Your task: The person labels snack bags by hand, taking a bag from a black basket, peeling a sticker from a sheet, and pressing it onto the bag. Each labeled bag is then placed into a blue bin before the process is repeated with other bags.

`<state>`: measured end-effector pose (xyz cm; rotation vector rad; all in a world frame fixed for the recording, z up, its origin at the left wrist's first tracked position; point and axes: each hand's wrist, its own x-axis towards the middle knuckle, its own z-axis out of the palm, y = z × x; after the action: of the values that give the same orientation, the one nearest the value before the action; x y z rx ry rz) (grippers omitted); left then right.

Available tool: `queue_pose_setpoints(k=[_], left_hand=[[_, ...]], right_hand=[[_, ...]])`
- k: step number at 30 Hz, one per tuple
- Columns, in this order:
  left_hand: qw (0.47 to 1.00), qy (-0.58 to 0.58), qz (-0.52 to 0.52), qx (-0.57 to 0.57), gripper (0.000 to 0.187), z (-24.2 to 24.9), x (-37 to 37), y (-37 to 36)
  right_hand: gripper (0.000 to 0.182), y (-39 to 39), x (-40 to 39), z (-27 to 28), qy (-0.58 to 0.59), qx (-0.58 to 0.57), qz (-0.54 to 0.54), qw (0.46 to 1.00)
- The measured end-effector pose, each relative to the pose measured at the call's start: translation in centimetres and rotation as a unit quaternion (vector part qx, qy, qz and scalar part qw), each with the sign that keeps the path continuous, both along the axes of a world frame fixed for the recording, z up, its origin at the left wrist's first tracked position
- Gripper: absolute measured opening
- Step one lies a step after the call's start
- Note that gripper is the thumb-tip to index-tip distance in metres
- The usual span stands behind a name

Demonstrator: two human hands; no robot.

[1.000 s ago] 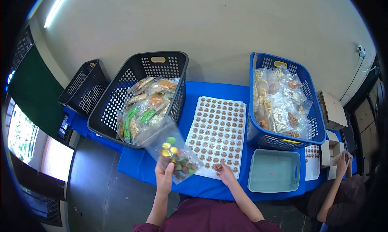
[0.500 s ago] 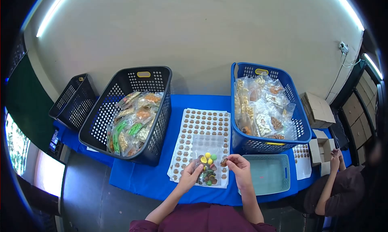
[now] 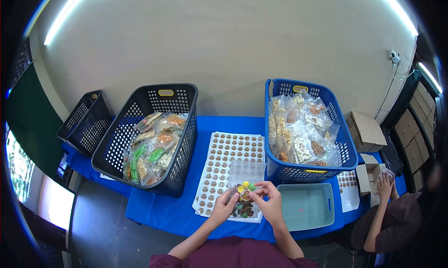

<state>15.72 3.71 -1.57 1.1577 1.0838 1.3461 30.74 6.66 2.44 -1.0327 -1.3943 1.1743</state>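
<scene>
A clear zip bag (image 3: 241, 211) holds yellow, green and dark brown round candies and lies over the sticker sheets (image 3: 212, 167). My left hand (image 3: 222, 208) grips the bag's left side, thumb on the front. A round brown sticker (image 3: 245, 195) sits against the bag's front, over the candies. My right hand (image 3: 269, 205) is closed at the right side, its thumb and fingers at the sticker's edge; whether it also grips the bag is hard to tell.
A black basket (image 3: 179, 163) with filled bags stands left, a blue basket (image 3: 275, 167) with nut bags right. A pale green tray (image 3: 305, 207) lies beside my right hand. Far left is another black basket (image 3: 86, 121). At right, a co-worker's hands (image 3: 385, 186) are near an open carton (image 3: 366, 174).
My right hand has brought the round sticker left onto the bag's front. Both hands are now closer together. The co-worker's hands have shifted slightly, and the camera view has tilted a little.
</scene>
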Motion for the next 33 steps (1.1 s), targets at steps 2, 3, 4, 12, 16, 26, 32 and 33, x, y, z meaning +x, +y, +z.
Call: queue_pose_setpoints(k=[2,3,4,12,16,26,32,33], left_hand=[[1.0,-0.006,-0.004,0.0,0.031,-0.1,0.0,-0.1],[1.0,-0.012,-0.01,-0.004,0.031,-0.3,-0.1,-0.1],[1.0,-0.018,-0.016,-0.007,0.031,-0.4,-0.1,-0.1],[0.998,0.069,-0.001,-0.003,0.033,0.1,-0.4,-0.4],[0.999,-0.038,-0.013,-0.033,0.031,0.4,-0.6,-0.4],[0.999,-0.037,0.006,-0.004,0.032,0.6,-0.2,-0.7],[0.987,0.147,0.034,0.049,0.031,1.0,-0.5,-1.0],[0.982,0.177,0.037,0.059,0.031,1.2,-0.4,-1.0]], right_hand=[[0.025,0.0,-0.1,-0.1,-0.009,0.009,-0.008,1.0],[0.025,-0.1,-0.1,-0.2,-0.012,0.01,-0.011,1.0],[0.025,-0.2,-0.2,-0.2,-0.015,0.012,-0.014,1.0],[0.027,-0.7,-0.7,0.1,-0.133,0.066,-0.054,0.987],[0.033,-0.6,-0.8,0.0,-0.256,0.18,-0.157,0.937],[0.048,-1.3,-1.2,-1.5,-0.052,0.079,-0.108,0.99],[0.027,-1.7,-1.3,-0.2,-0.233,0.226,-0.156,0.933],[0.022,-1.7,-1.6,-0.2,-0.232,0.219,-0.161,0.934]])
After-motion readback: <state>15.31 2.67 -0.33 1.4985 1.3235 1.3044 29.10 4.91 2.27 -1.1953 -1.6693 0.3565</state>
